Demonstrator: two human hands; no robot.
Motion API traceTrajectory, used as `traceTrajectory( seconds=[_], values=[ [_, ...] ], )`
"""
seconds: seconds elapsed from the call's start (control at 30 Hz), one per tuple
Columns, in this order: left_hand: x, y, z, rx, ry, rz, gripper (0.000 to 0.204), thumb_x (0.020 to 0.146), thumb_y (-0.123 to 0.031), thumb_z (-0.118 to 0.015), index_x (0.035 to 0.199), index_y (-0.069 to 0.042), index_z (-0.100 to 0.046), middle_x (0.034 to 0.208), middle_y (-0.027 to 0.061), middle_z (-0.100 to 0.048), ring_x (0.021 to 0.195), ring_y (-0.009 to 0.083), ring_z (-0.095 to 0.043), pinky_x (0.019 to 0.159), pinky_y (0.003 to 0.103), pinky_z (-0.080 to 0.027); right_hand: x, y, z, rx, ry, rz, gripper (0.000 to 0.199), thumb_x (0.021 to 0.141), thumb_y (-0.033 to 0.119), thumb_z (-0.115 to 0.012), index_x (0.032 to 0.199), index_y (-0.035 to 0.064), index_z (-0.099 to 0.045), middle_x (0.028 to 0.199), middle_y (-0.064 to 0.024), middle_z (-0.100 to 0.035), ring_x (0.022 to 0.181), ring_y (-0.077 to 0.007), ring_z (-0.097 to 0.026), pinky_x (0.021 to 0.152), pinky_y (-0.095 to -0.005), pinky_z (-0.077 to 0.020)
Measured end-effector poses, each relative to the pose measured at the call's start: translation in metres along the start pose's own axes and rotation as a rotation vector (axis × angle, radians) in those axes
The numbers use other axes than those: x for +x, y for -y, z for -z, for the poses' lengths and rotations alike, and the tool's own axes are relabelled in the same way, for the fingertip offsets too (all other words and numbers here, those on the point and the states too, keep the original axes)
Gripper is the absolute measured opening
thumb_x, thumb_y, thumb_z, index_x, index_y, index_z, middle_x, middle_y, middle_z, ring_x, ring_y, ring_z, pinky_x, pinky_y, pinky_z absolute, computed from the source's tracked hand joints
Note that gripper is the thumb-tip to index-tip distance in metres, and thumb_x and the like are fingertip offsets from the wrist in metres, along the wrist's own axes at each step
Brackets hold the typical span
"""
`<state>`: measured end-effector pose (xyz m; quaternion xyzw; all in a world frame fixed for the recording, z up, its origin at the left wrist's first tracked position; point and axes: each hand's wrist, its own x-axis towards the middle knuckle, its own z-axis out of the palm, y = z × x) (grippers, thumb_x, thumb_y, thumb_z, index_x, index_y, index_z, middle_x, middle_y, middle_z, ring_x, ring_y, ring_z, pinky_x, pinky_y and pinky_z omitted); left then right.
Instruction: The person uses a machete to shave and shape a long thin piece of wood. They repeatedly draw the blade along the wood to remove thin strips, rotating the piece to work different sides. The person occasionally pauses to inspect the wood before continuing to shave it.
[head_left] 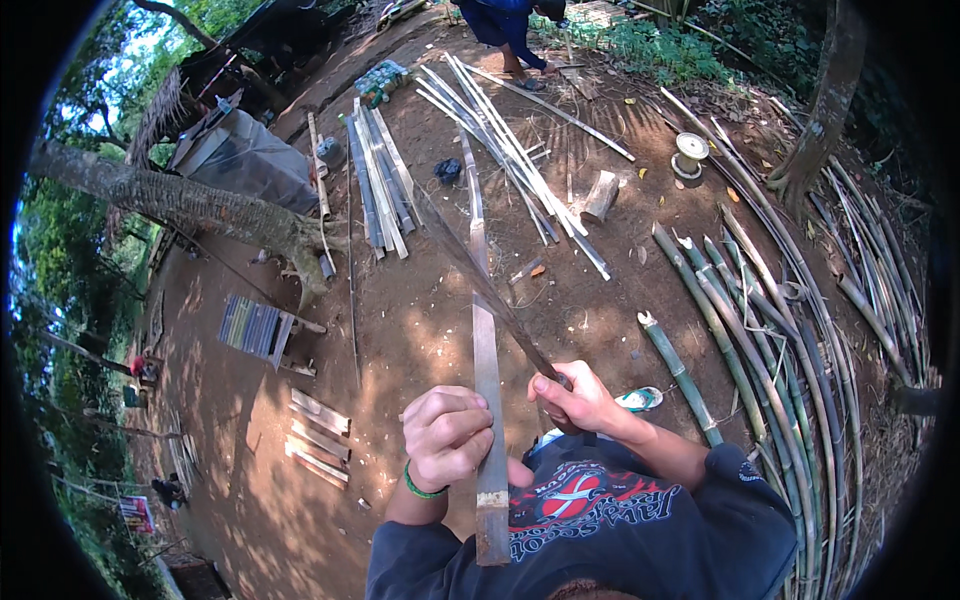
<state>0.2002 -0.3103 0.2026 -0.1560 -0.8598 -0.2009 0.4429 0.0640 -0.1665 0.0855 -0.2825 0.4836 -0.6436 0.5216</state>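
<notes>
My left hand (447, 440), with a green band at its wrist, is closed around a long split bamboo slat (486, 360). The slat's near end lies by my chest and its far end points away along the ground. A pale node band crosses it close to the near end. In my right hand (582, 402) is the handle of a machete (510, 318), fingers wrapped round it. Its long dark blade slants up to the left and crosses over the slat in this view; whether the two touch I cannot tell.
Split bamboo strips (500, 150) and slats (374, 180) lie ahead. Green bamboo poles (683, 380) line the right side. Short bamboo pieces (318, 440) and a small slatted bench (256, 328) are left. A spool (690, 155) and another person (505, 30) are farther off.
</notes>
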Motion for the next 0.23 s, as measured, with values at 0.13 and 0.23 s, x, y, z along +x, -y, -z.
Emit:
traceTrajectory(
  seconds=[0.13, 0.23],
  values=[
    [-0.013, -0.025, -0.037, -0.052, 0.139, 0.111, 0.049, 0.053, -0.040, -0.086, 0.079, -0.009, -0.059, 0.082, 0.0033, -0.063, 0.074, 0.0237, -0.061, 0.064, 0.037, -0.049, -0.042, 0.000, -0.003, 0.203, -0.025, 0.028, 0.038, 0.099, 0.037, -0.061, 0.089, 0.0007, -0.064, 0.055, 0.0065, -0.044, 0.047, -0.0026, -0.038, 0.042, -0.0235, -0.0271],
    [-0.039, -0.050, -0.057, -0.025, 0.192, 0.243, 0.043, 0.058, -0.040, -0.085, 0.081, -0.011, -0.063, 0.085, 0.0024, -0.063, 0.081, 0.0248, -0.061, 0.070, 0.039, -0.046, -0.060, -0.009, -0.007, 0.194, -0.071, 0.056, 0.039, 0.099, 0.036, -0.063, 0.092, -0.0020, -0.065, 0.054, 0.0057, -0.045, 0.047, -0.0025, -0.039, 0.042, -0.0238, -0.0267]
  ],
)
